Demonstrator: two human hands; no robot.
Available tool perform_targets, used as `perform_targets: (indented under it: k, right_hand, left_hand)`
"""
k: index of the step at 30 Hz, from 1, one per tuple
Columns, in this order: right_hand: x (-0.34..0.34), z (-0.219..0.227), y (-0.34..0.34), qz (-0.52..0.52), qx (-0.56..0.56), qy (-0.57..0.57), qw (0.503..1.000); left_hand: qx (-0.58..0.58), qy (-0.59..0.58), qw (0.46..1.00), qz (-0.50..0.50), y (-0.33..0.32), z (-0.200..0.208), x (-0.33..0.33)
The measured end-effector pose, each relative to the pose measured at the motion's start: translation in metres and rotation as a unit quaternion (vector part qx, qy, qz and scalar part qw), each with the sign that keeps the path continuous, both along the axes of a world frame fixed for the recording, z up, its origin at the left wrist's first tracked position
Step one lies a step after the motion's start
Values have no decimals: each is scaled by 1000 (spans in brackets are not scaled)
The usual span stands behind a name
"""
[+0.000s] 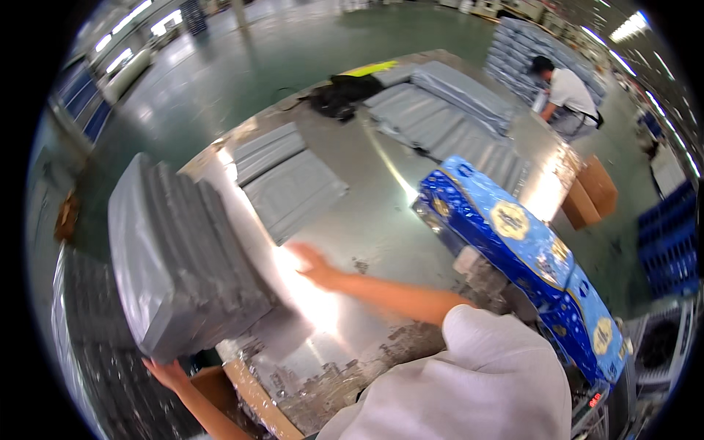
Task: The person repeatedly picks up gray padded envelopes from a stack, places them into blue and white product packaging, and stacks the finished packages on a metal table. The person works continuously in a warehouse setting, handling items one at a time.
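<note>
Rising at far left, dark stack point(81, 359): film-wrapped packs piled beside the grey bundle's lower end.
Grey bundle point(172, 257): at the left edge of the surface point(381, 238), several wrapped layers together, tilted; what carries its underside is hidden.
Bundle progress: judged unfinished, since the layers are gathered into one block, yet it leans with a hand at its corner instead of lying flat.
Bundle direction: long axis runs up the view from the near lower corner to the far upper end; the seams between layers slant down toward the right.
Left hand point(169, 374): fingers at the bundle's bottom corner; cannot tell how firmly they clamp, as part is hidden.
Flat grey packs point(293, 191): lying on the surface, side by side, touched by neither hand.
Right hand point(314, 268): well apart from the left, blurred, fingers extended, nothing visible in it, near those flat packs.
Far grey packs point(440, 121): many more laid out, apparently left to handle.
Blue packages point(506, 224): along the right side, away from both hands.
</note>
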State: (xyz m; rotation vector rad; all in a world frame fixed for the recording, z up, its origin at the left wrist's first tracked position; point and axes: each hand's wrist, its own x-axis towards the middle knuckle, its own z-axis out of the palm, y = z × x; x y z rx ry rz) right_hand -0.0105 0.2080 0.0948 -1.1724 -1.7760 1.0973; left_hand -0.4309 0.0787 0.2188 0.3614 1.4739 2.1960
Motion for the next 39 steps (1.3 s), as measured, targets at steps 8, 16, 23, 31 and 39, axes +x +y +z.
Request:
perform_targets:
  k: [8, 16, 23, 31, 39]
  right_hand:
    - [573, -48, -136, -615, -15, -560, 555]
    - [439, -15, -172, -341, -240, -474, 776]
    - [320, -141, -173, -288, -235, 376, 848]
    - [273, -52, -143, -101, -327, 661, 667]
    - [214, -24, -84, -23, -362, 648, 670]
  left_hand:
    - [-295, 46, 942, -152, -134, -339, 65]
    - [-196, 268, 724, -604, -53, -229, 427]
    - [-266, -73, 764, -584, -27, -264, 482]
    - [-117, -226, 770, -586, -10, -18, 483]
    - [-33, -127, 848, -514, -18, -15, 428]
